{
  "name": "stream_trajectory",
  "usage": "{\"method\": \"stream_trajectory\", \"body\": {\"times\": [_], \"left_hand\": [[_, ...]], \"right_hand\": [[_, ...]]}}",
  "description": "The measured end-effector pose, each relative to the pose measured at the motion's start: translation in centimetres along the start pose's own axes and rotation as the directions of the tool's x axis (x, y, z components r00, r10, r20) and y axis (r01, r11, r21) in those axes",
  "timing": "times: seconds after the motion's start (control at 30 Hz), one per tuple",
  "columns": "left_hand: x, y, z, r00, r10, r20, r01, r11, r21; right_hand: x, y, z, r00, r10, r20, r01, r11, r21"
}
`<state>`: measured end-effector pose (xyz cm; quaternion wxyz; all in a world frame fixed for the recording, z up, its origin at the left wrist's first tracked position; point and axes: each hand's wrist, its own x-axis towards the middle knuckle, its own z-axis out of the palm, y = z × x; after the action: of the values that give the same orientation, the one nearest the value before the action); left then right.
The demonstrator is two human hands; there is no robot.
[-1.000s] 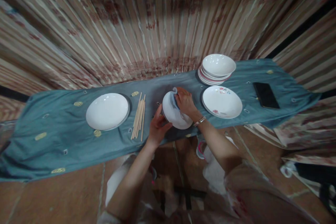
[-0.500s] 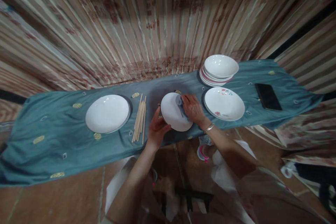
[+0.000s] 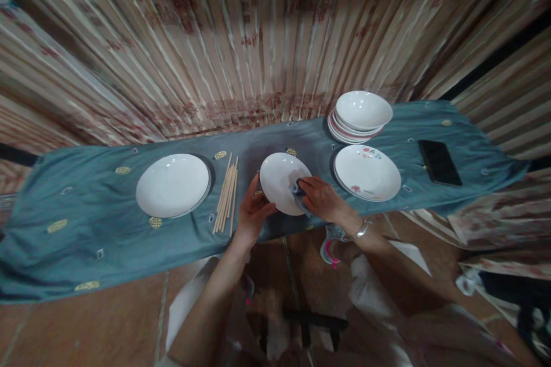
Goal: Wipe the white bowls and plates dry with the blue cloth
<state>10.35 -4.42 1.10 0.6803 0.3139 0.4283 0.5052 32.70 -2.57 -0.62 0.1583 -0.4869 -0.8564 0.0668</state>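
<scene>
A white plate (image 3: 278, 175) is held near the front edge of the cloth-covered table, its inner face turned up. My left hand (image 3: 253, 209) grips its left rim, thumb on top and fingers at the side and below. Bunched in my right hand (image 3: 321, 198) is a greyish-blue cloth (image 3: 297, 188), pressed on the plate's right side. Left of my left hand lie several wooden chopsticks (image 3: 226, 198), roughly side by side. To the right of my right hand sits a flower-patterned plate (image 3: 368, 172), with another rim showing beneath it.
Stacked white plates (image 3: 174, 183) stand on the left of the blue-green tablecloth (image 3: 103, 206). A stack of bowls (image 3: 364, 112) is at the back right, and a black phone (image 3: 439, 161) lies farther right. A patterned curtain (image 3: 241, 40) hangs behind the table.
My right hand has slid the cloth down toward the plate's lower right rim, drawing back a little. My left hand keeps its hold on the plate.
</scene>
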Motion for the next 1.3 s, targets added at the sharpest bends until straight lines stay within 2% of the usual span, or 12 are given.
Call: {"method": "stream_trajectory", "body": {"times": [0.17, 0.27, 0.4, 0.87, 1.3], "left_hand": [[0.0, 0.1, -0.2, 1.0, 0.006, 0.008, -0.007, 0.999, 0.047], [0.1, 0.0, -0.3, 1.0, 0.007, 0.026, -0.009, 0.998, 0.061], [0.2, -0.1, -0.4, 1.0, 0.008, 0.027, -0.01, 0.999, 0.047], [0.5, -1.1, -1.5, 0.989, 0.075, 0.124, -0.098, 0.977, 0.189], [0.3, -1.1, -1.1, 0.987, 0.106, 0.119, -0.128, 0.973, 0.19]], "right_hand": [[-1.8, -1.3, -0.3, 0.998, -0.039, -0.045, 0.046, 0.984, 0.17], [-1.6, -2.0, -0.4, 0.996, -0.082, -0.041, 0.09, 0.956, 0.278], [-0.7, -2.9, -0.4, 0.991, -0.126, -0.039, 0.132, 0.931, 0.341], [2.1, -4.8, 1.1, 0.969, -0.156, -0.193, 0.223, 0.889, 0.4], [4.9, -3.7, 2.4, 0.974, -0.031, -0.224, 0.103, 0.942, 0.318]]}}
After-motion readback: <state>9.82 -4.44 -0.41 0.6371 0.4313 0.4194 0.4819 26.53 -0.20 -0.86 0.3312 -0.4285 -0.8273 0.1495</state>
